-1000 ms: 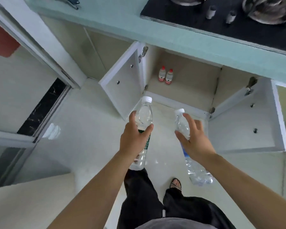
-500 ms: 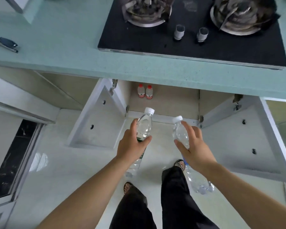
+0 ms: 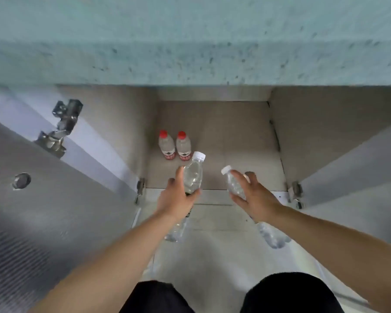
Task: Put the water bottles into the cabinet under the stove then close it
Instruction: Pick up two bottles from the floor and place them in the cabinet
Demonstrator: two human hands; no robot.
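My left hand (image 3: 178,197) grips a clear water bottle with a white cap (image 3: 193,175) around its middle, cap pointing into the open cabinet (image 3: 235,141). My right hand (image 3: 255,197) holds a second clear white-capped bottle (image 3: 234,186), whose base (image 3: 272,238) sticks out below my wrist. Both hands hover at the cabinet's front sill (image 3: 212,197). Two small red-capped bottles (image 3: 175,145) stand upright side by side on the cabinet floor, at its left.
The left cabinet door (image 3: 43,211) swings open toward me, with a metal hinge (image 3: 59,129). The right door (image 3: 359,172) is open too. The teal countertop edge (image 3: 190,53) overhangs the cabinet. My dark-trousered knees (image 3: 289,294) are at the bottom.
I have crouched and moved much closer to the cabinet; the stove has left the view. Both hands with their bottles have reached forward to the cabinet's sill.
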